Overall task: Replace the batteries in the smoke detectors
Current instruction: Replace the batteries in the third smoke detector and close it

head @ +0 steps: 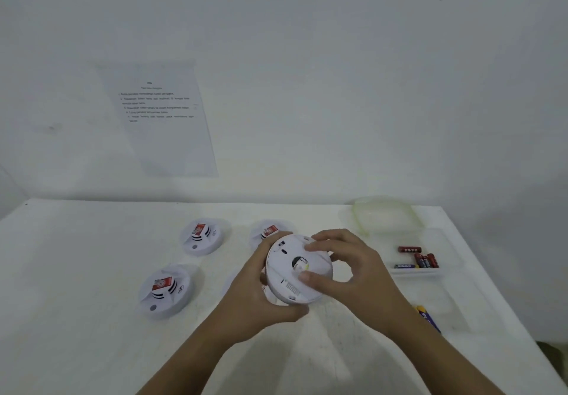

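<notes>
Head view looks down on a white flat bench (92, 348), with broad open surface left of the hands and toward the near edge. On the wall, a white printed sheet (159, 118) carries text too blurred to read. Over mid-bench, a round white plastic smoke detector (295, 271) faces back-up. The left hand (258, 299) curls its fingers round the left rim, and the right hand (353, 268) pinches the right side. Red-labelled white detectors (164, 290) lie to the left. Red cylindrical batteries (425, 261) sit well right.
</notes>
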